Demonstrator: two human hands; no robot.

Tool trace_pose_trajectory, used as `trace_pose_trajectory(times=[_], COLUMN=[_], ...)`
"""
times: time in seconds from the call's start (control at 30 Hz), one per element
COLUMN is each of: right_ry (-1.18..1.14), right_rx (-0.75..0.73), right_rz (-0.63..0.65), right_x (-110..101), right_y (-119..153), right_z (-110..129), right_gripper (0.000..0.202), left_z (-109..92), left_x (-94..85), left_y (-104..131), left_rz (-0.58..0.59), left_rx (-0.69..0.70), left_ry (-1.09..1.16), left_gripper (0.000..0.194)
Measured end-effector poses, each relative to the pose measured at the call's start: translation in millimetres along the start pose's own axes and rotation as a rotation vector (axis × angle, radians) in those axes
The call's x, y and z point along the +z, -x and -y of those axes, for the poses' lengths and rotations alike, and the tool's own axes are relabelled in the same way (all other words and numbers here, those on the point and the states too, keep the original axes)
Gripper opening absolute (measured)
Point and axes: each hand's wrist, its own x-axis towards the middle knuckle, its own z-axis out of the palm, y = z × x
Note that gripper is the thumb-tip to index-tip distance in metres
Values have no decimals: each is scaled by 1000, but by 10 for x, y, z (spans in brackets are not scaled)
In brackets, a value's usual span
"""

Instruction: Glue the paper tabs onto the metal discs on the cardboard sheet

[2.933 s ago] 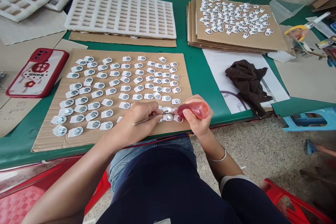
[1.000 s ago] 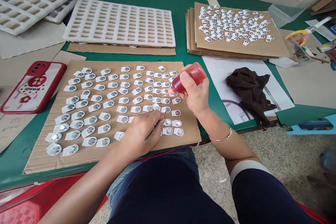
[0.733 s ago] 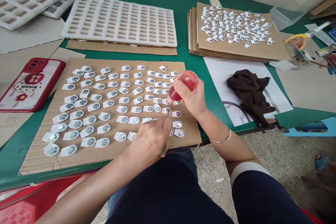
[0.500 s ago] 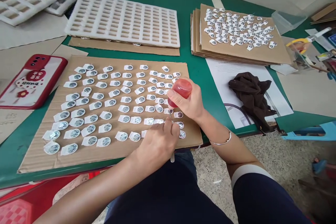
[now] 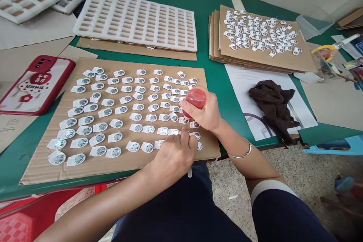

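Note:
My right hand (image 5: 208, 111) is wrapped round a red squeeze bottle (image 5: 196, 99), held tipped over the right side of a cardboard sheet (image 5: 64, 172). Close below it, my left hand (image 5: 176, 151) is closed on a slim pale tool (image 5: 190, 172) that looks like tweezers; its rounded end sticks out under the palm. The tool's tip and the bottle's nozzle meet near a small round silvery part (image 5: 185, 120), mostly hidden by my fingers. Rows of similar parts (image 5: 78, 159) on white paper tabs cover the sheet, some with fine wires.
Behind lies a white foam grid tray (image 5: 136, 20) on cardboard. Stacked cardboard sheets (image 5: 227, 51) with more parts stand at the back right. A dark brown cloth (image 5: 270, 102) rests on printed paper, right. At left is a red-cased phone (image 5: 36, 85). Yellow-handled scissors (image 5: 326, 51) sit far right.
The whole view has shifted slightly. My left hand has edged a little to the right with the tool. My right hand keeps the bottle at nearly the same spot on the sheet.

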Motion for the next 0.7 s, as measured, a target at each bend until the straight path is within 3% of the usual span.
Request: trace_pose_trajectory(times=[0.7], right_ry=[19], right_rx=[-16], right_rz=[-24], right_x=[8], right_y=[5], right_z=[-36], right_gripper=[28], left_z=[3], left_x=[-4], left_y=[-14], left_rz=[-69], left_rx=[9], left_ry=[-41], left_gripper=[20])
